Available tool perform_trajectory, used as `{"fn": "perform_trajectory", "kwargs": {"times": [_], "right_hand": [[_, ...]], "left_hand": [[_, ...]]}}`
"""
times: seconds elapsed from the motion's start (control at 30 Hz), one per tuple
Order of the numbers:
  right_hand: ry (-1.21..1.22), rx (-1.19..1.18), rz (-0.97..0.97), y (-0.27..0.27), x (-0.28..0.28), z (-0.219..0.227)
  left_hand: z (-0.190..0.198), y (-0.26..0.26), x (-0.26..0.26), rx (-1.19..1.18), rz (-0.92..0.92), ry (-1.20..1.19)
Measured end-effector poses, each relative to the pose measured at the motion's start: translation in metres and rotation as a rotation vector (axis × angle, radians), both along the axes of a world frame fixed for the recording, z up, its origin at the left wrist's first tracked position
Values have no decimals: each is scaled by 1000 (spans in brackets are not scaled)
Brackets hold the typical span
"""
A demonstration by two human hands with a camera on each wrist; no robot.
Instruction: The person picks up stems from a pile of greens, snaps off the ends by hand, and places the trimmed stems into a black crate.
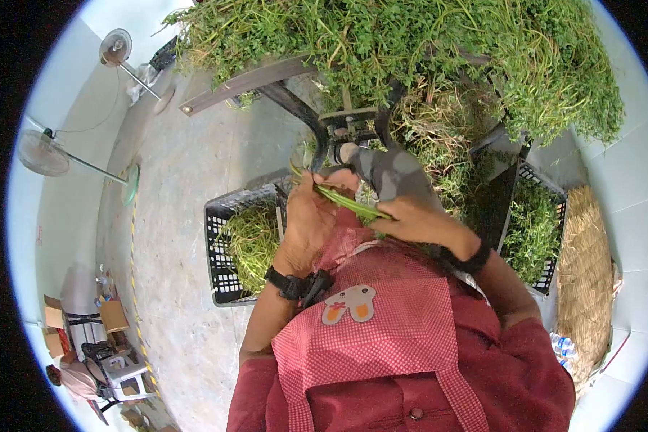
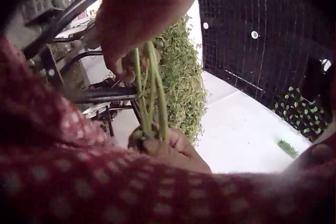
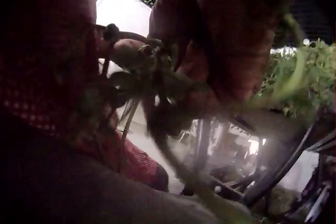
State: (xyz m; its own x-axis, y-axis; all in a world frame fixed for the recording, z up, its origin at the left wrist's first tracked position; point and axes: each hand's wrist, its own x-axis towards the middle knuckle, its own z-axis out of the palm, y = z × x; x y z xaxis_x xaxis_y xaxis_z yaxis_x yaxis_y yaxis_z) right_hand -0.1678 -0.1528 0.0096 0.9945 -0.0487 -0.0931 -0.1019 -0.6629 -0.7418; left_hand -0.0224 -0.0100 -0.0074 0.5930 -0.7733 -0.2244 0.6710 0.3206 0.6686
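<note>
Several green stems stretch between the two hands over the lap in the head view. My left hand grips them at one end, thumb and fingers closed round them. The other end is pinched by my right hand, its fingers curled. Seen from the left wrist, the stems run from the near left hand to the right hand. Dark, blurred leaves lie in front of a hand in the right wrist view.
Leafy greens are heaped on a raised surface with a wooden edge. Black crates of greens stand left and right. A woven straw bundle lies at the right; two fans stand at the upper left.
</note>
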Motion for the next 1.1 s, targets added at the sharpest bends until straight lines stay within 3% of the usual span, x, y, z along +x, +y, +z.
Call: {"fn": "perform_trajectory", "kwargs": {"times": [0.07,0.13,0.17,0.23,0.37,0.43,0.47,0.63,0.67,0.73,0.8,0.97,1.07,1.1], "right_hand": [[-24,-2,-7,-18,-15,8],[-13,-335,114,-36,-37,30],[-4,-329,107,-42,-46,35],[-8,-103,88,-54,-59,42],[-129,-219,-109,-64,-65,23],[-238,10,-169,-55,-54,27],[-242,16,-175,-47,-48,31],[-120,314,-241,-14,-13,28],[-120,317,-244,-12,-8,17],[-344,234,-243,-9,-1,3],[-419,290,-270,-8,-1,4],[-599,344,-294,-16,11,15],[-279,632,-211,-14,19,27],[-22,722,-195,-14,18,33]], "left_hand": [[5,-1,-2,-75,-22,143],[-1,0,3,-97,-66,133],[-3,2,8,-104,-142,138],[1,-1,5,-116,-222,142],[14,-7,-11,-163,-264,117],[17,-8,-13,-212,-316,98],[18,-8,-14,-243,-345,80],[24,-8,-20,-286,-386,47],[24,-7,-19,-254,-375,100],[25,-7,-20,-221,-370,154],[28,-6,-25,-274,-431,12],[32,-3,-33,-163,-439,-32],[35,-6,-36,-122,-490,-101],[34,-6,-37,-88,-511,-112]]}}
